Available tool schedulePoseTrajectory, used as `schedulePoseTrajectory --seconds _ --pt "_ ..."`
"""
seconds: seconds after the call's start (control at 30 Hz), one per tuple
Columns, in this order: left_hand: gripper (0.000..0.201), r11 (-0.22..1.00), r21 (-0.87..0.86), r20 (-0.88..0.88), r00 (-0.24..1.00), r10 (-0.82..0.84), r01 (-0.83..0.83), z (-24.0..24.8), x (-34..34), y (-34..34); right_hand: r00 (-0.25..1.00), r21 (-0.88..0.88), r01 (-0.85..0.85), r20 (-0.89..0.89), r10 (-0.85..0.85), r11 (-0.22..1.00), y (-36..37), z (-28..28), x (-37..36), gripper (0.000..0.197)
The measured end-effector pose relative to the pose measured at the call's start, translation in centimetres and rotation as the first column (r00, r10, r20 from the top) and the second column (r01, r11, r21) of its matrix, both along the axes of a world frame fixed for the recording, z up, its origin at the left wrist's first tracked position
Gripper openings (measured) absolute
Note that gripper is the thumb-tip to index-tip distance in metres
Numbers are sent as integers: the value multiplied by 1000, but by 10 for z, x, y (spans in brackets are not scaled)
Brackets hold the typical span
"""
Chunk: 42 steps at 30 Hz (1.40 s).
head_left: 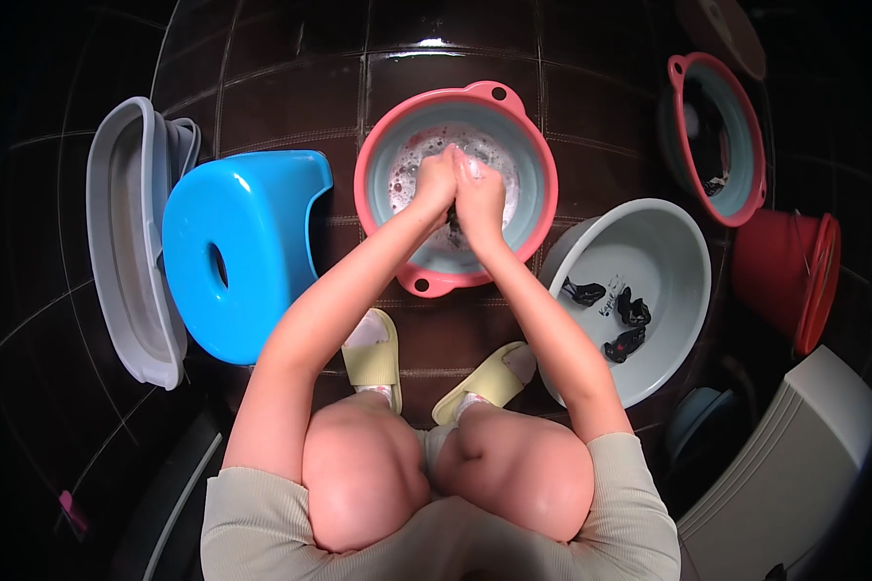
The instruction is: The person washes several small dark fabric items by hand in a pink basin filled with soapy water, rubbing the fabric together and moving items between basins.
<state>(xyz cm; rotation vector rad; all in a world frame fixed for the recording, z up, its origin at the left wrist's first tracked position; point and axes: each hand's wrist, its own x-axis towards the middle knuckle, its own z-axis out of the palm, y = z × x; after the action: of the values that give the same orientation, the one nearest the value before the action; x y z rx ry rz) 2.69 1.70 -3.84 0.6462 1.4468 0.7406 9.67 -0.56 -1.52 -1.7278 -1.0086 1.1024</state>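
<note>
Both my hands are closed and pressed together over a pink-rimmed basin (371,131) of sudsy water. My left hand (436,181) and my right hand (481,194) meet at the thumbs, with foam on the skin. A small dark cloth (452,217) shows just below them, between the wrists; most of it is hidden by the hands. White foam and bubbles (404,184) cover the water around them. To the right, a large pale grey basin (673,281) holds several small crumpled black cloth pieces (634,310).
A blue plastic stool (189,261) lies tipped on its side at the left, beside a grey folding tub (102,242). Another pink-rimmed basin (752,126) and a red bucket (780,261) stand far right. My feet wear yellow slippers (373,363) on dark floor tiles (281,107).
</note>
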Motion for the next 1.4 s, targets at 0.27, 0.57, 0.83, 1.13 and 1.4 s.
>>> schedulePoseTrajectory --seconds 0.27,0.57,0.83,1.13,1.4 --pt "46 984 137 -167 982 -93 117 9 9 -8 995 37 -35 90 31 999 0 12 10 37" --pt "40 991 86 158 984 85 -100 25 -3 0 996 194 -46 81 31 980 -2 34 -8 35" --pt "43 982 103 78 986 149 -157 44 7 -4 994 240 -94 67 80 966 0 35 3 37" --pt "38 985 101 154 981 122 -138 61 28 -15 981 161 -87 183 57 983 11 42 25 36" --pt "37 973 147 107 975 -193 176 55 10 -24 984 23 -70 166 66 997 15 25 35 41"
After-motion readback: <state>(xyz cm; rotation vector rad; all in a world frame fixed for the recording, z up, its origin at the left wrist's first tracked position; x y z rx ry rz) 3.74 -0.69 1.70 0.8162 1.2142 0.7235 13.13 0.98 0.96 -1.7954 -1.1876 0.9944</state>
